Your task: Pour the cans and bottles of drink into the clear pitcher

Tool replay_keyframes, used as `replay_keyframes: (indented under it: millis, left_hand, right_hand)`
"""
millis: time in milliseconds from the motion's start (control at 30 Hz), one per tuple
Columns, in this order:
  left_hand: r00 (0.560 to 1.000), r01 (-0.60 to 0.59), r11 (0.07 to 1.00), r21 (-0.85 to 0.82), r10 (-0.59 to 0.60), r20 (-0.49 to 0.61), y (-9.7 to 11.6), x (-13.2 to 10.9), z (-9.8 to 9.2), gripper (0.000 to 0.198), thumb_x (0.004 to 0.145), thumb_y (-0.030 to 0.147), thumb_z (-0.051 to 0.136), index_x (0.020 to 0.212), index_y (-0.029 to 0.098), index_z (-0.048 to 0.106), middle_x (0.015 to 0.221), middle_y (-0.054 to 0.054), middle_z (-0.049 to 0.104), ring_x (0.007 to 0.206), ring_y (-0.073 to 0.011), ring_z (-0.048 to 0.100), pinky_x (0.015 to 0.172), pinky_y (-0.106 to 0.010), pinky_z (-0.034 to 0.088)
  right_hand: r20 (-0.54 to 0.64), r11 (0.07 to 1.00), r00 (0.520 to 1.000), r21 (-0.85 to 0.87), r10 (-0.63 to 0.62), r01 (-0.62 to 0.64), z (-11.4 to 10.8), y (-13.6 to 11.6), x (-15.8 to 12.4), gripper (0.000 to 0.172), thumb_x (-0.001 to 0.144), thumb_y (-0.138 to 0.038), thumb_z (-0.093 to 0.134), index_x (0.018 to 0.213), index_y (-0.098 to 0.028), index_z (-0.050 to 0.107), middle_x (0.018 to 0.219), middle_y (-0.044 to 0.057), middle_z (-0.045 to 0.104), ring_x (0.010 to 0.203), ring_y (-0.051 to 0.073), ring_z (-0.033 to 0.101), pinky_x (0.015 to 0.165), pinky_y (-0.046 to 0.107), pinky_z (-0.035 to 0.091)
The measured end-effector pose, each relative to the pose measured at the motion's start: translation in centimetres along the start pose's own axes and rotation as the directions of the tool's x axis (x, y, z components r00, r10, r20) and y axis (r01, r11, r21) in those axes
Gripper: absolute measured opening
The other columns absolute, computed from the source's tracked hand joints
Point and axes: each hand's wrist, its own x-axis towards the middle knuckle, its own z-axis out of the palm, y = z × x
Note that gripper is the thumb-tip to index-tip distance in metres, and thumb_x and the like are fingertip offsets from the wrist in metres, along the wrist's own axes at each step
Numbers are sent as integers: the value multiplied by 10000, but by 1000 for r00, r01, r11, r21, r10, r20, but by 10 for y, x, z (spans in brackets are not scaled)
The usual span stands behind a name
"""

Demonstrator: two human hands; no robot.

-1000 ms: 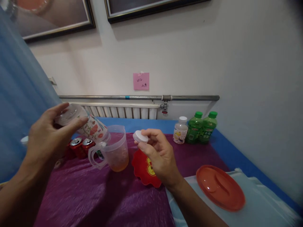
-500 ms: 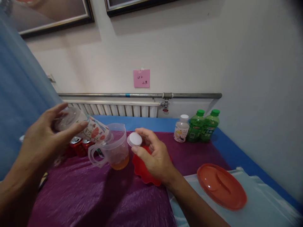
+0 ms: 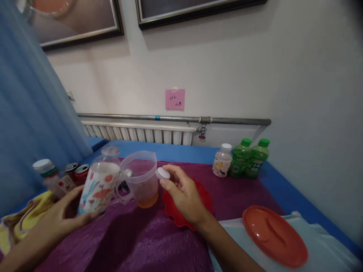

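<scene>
My left hand point(image 3: 65, 211) is wrapped round a clear bottle point(image 3: 99, 187) with a floral label; it leans slightly, its uncapped mouth up, left of the jug. A translucent measuring jug point(image 3: 143, 181) stands on the purple sheet with a little amber liquid in its bottom and its handle toward the bottle. Between the thumb and fingers of my right hand point(image 3: 181, 192) is a white bottle cap point(image 3: 162, 173), just right of the jug's rim. Beneath that hand sits a red scalloped bowl point(image 3: 202, 196), partly covered by it.
A white-capped bottle point(image 3: 222, 161) and two green bottles point(image 3: 239, 160) stand at the back right. An orange-red lid point(image 3: 275, 236) lies on a pale blue cloth point(image 3: 232, 234). At left are red cans point(image 3: 82, 172), another bottle point(image 3: 53, 179) and a yellow cloth point(image 3: 34, 215).
The left hand has swung the bottle from tipped into the jug to nearly upright, lowering it left of the jug. The right hand still holds the cap, now tilted. The view has shifted slightly.
</scene>
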Motion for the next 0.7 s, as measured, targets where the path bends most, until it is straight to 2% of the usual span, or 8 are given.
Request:
replay_keyframes:
  millis: [67,100,200,267,367,467,567,700]
  left_hand:
    - [988,103,980,-170,-81,131,-9,-16,17,879,506,715,799,1219,243,593,1200,-58,713,1116,-321,666,930,-396,600]
    - [978,129,961,-246,-83,190,-14,-26,26,861,529,673,813,1239,252,570,1266,-58,681,1162,-311,642,972,-378,580]
    - [951,124,922,-367,-5,309,-28,-54,52,822,558,586,831,1272,288,553,1424,-41,576,1272,-302,569,1037,-337,538]
    - [934,135,897,-420,27,357,-33,-67,63,822,560,560,835,1287,294,558,1447,-43,556,1313,-323,536,1057,-349,527]
    - [913,151,880,-450,50,404,-36,-74,72,801,586,543,822,1304,293,568,1450,-58,554,1320,-354,529,1074,-404,520]
    - [890,137,894,-427,78,449,-36,-71,74,795,560,539,830,1289,313,610,1450,-69,558,1305,-380,544,1072,-454,524]
    - [878,157,877,-455,87,471,-34,-70,77,801,549,547,834,1295,349,619,1464,-54,553,1330,-396,524,1092,-488,506]
    - [877,238,828,-508,41,478,-22,-75,84,835,578,576,823,1350,378,574,1482,-23,539,1378,-371,484,1154,-501,444]
  right_hand:
    - [-12,999,1000,34,-18,18,4,-2,-4,288,884,-343,652,1159,-260,639,1081,25,724,956,186,668,871,349,529]
    - [-11,998,1000,57,-28,29,6,-4,-7,291,891,-345,649,1171,-266,632,1083,24,721,953,182,667,868,343,532]
    - [31,990,998,134,-46,41,13,-9,-15,299,901,-356,649,1187,-275,615,1058,23,712,933,177,666,831,326,549]
    - [76,984,996,173,-44,31,17,-10,-20,307,897,-371,667,1188,-286,614,1026,16,705,905,174,664,791,316,559]
    - [118,984,993,178,-31,10,21,-8,-24,315,891,-388,688,1189,-304,626,1003,5,704,873,167,662,770,316,566]
    - [148,994,988,111,-39,22,20,-9,-25,310,891,-385,685,1186,-301,638,1010,10,720,898,178,673,798,337,574]
    - [162,997,984,37,-68,63,19,-12,-26,305,894,-373,677,1187,-294,641,1027,17,730,906,185,688,791,341,587]
    - [165,985,975,-70,-147,160,19,-13,-28,286,938,-360,632,1216,-296,627,1081,22,736,942,184,706,831,343,601]
